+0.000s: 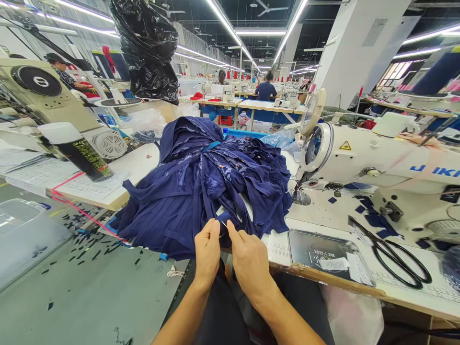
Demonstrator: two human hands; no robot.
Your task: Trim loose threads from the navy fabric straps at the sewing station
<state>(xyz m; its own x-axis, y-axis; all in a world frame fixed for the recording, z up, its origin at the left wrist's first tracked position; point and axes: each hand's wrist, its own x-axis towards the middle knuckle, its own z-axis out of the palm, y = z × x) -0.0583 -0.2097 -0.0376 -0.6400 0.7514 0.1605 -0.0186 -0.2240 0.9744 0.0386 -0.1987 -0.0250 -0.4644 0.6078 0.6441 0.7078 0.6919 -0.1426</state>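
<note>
A large heap of navy garments with lace and long straps is spread over the sewing table in front of me. At its near edge, my left hand is closed, pinching part of the navy fabric between thumb and finger. Close beside it on the right, my right hand is curled shut with its index finger pointing toward the left thumb. A thin pale tip shows between the two hands; what the right fingers grip is hidden. A teal tie crosses the top of the heap.
To the right stands a white sewing machine, with navy scraps near its base. Black-handled scissors and a metal plate lie in front of it. At left are a spray can and another machine. A black plastic bag hangs above.
</note>
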